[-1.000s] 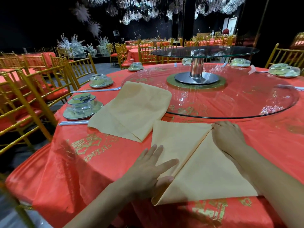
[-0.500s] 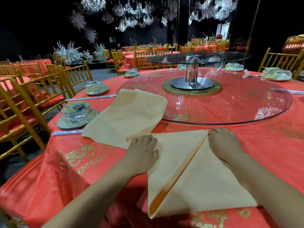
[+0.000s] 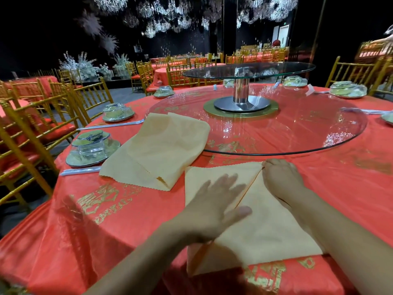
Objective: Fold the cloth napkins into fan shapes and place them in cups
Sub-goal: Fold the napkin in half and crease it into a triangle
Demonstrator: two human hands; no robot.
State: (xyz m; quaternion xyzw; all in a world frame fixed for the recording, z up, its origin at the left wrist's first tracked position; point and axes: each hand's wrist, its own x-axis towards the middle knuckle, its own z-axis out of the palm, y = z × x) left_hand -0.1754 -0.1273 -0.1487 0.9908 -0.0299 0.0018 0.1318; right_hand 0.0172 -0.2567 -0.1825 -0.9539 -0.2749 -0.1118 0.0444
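**Banquet hall, napkin folding:** a beige cloth napkin (image 3: 265,226) lies flat at the near edge of a red-clothed round table (image 3: 119,231), with a diagonal fold running across it.

The left hand (image 3: 214,207), blurred, is over the napkin's left half with fingers straight and spread, grasping nothing. The right hand (image 3: 280,177) has its fingers curled onto the far corner where the fold ends and seems to pinch it, though the fingertips are hidden. The cloth looks light, soft and limp. It should crease readily but may slide on the glossy tablecloth, so the corners and the fold edge look like the surest places to hold. A second napkin (image 3: 161,150) lies far left beside an upturned glass cup (image 3: 91,147).
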